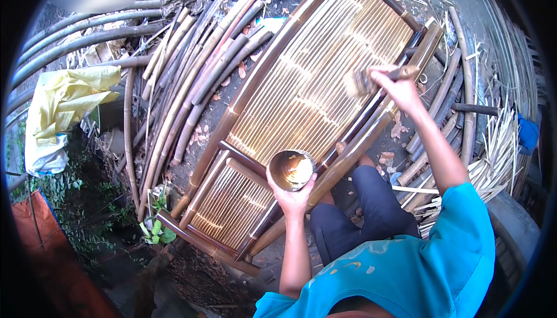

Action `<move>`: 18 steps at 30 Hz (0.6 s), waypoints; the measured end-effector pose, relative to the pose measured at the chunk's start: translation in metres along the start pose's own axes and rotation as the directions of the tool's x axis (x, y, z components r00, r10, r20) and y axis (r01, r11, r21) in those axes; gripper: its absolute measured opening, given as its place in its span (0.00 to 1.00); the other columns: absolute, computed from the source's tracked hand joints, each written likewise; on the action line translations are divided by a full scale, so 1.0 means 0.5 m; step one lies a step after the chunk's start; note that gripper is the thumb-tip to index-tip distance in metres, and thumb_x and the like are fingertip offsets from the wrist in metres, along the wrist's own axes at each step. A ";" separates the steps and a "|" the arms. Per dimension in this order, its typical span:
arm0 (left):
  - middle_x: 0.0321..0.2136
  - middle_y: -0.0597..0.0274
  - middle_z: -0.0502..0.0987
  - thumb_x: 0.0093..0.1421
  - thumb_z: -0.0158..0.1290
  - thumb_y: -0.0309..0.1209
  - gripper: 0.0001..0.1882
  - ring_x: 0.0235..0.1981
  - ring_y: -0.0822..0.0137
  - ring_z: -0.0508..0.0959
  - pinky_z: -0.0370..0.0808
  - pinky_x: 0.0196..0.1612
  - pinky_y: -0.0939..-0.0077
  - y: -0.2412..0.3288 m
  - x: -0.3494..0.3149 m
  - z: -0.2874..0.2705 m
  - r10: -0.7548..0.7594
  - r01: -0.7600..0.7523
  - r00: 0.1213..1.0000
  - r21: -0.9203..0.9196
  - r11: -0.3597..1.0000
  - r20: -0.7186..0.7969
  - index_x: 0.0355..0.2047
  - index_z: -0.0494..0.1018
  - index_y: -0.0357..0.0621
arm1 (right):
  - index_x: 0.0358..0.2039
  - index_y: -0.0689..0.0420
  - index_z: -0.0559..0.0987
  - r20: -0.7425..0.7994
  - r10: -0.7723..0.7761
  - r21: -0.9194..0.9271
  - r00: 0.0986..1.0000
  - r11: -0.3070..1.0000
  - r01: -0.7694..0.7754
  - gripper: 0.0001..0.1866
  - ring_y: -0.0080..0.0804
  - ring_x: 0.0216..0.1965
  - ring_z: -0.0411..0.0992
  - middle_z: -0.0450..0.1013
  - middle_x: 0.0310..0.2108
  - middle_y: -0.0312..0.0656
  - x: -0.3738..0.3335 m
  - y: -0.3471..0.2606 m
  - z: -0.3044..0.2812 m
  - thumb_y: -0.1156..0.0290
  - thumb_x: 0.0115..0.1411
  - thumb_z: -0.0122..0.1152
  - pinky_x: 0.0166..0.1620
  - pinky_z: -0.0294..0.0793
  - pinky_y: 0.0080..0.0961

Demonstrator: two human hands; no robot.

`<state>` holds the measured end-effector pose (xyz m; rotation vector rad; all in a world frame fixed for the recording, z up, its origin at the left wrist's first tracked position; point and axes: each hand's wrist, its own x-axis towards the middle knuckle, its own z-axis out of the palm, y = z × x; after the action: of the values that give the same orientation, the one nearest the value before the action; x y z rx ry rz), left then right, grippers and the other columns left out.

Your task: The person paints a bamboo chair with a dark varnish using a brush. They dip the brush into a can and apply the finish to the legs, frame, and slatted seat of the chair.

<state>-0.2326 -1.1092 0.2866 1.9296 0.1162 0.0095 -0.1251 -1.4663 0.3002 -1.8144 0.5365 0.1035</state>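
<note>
The left hand (292, 201) is half open, curled around the near side of an open can (290, 173) (something pale and amber shows inside), and holds it over the nearer part of the slatted bamboo surface (325, 86). Well apart from it, the right hand (400, 92) is closed on a brush (364, 82), bristles pointing left, at the surface's right side; whether the brush touches it, I cannot tell.

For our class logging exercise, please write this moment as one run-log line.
left hand: holding can | right hand: holding brush over slats | bamboo bench: alongside poles | background: yellow sheeting
</note>
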 end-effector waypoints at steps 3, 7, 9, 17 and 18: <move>0.56 0.45 0.69 0.40 0.77 0.32 0.59 0.56 0.53 0.73 0.71 0.60 0.61 0.038 0.016 0.075 0.020 -0.028 0.995 0.080 0.996 0.102 0.67 0.51 0.34 | 0.45 0.61 0.84 0.271 -0.257 0.225 0.928 0.954 0.198 0.13 0.25 0.37 0.78 0.81 0.39 0.40 -0.113 -0.088 0.022 0.69 0.62 0.66 0.40 0.79 0.24; 0.58 0.41 0.67 0.40 0.76 0.38 0.61 0.57 0.47 0.72 0.70 0.60 0.56 0.086 0.025 0.154 0.157 -0.214 0.960 0.244 0.946 0.232 0.67 0.51 0.33 | 0.39 0.59 0.85 0.361 -0.375 0.020 0.854 0.919 0.395 0.12 0.39 0.33 0.81 0.81 0.32 0.46 -0.167 -0.135 0.046 0.67 0.57 0.68 0.37 0.81 0.33; 0.62 0.35 0.63 0.38 0.76 0.41 0.61 0.62 0.35 0.65 0.63 0.64 0.45 0.107 0.023 0.183 0.259 -0.341 0.925 0.310 0.888 0.277 0.67 0.53 0.34 | 0.39 0.58 0.84 0.448 -0.356 -0.251 0.820 0.830 0.497 0.11 0.46 0.31 0.80 0.79 0.29 0.46 -0.173 -0.124 0.054 0.67 0.57 0.66 0.34 0.80 0.39; 0.63 0.35 0.61 0.40 0.75 0.41 0.61 0.63 0.36 0.64 0.64 0.64 0.47 0.112 0.002 0.222 0.250 -0.352 0.919 0.346 0.869 0.306 0.68 0.51 0.34 | 0.42 0.57 0.84 0.512 -0.263 -0.149 0.818 0.910 0.386 0.14 0.48 0.35 0.81 0.81 0.35 0.48 -0.169 -0.077 0.028 0.65 0.58 0.65 0.39 0.81 0.38; 0.63 0.35 0.61 0.40 0.75 0.41 0.61 0.62 0.36 0.64 0.64 0.64 0.47 0.106 0.007 0.223 0.253 -0.358 0.916 0.352 0.865 0.310 0.68 0.51 0.34 | 0.42 0.57 0.84 0.489 -0.293 -0.005 0.822 0.941 0.339 0.14 0.48 0.36 0.81 0.81 0.37 0.48 -0.166 -0.083 0.017 0.64 0.58 0.65 0.41 0.81 0.36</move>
<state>-0.2179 -1.2317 0.2964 2.3258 -0.3969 -0.0524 -0.1806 -1.4244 0.3623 -1.8544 -0.1325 0.3477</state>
